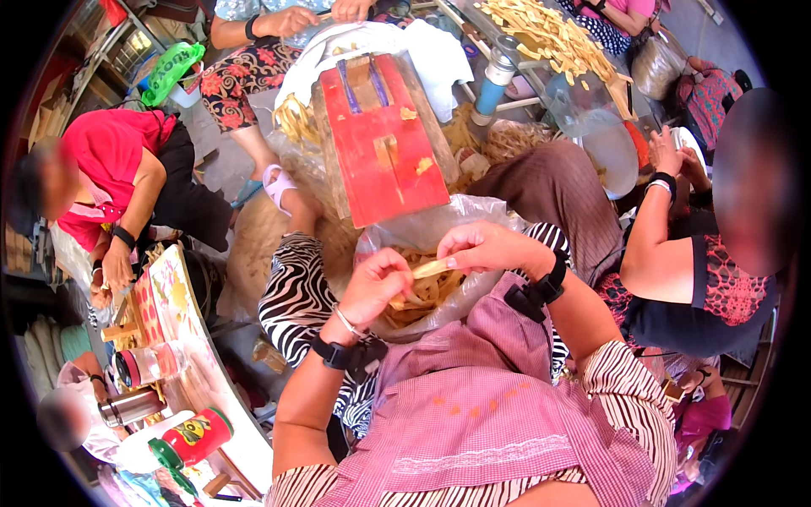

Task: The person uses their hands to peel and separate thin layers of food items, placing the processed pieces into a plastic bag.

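Note:
A short pale yellow strip (431, 269) is pinched between my hands, above my lap. My left hand (380, 285) grips its left end with thumb and fingertips. At its right end, my right hand (491, 248) holds it the same way. Right below is a clear plastic bag (466, 310), open at the top, with many similar yellowish strips (437, 293) inside. Just beyond the bag lies a red board (386, 146) on a larger wooden board. A slotted wooden block (388, 155) is set in its middle, and small yellow scraps lie on it.
Co-workers sit close on both sides and opposite. A white cloth (437, 60) lies behind the red board. Many cut strips (557, 38) cover a table at the back right, near a blue flask (494, 82). A red jar (199, 434) stands on the table at left.

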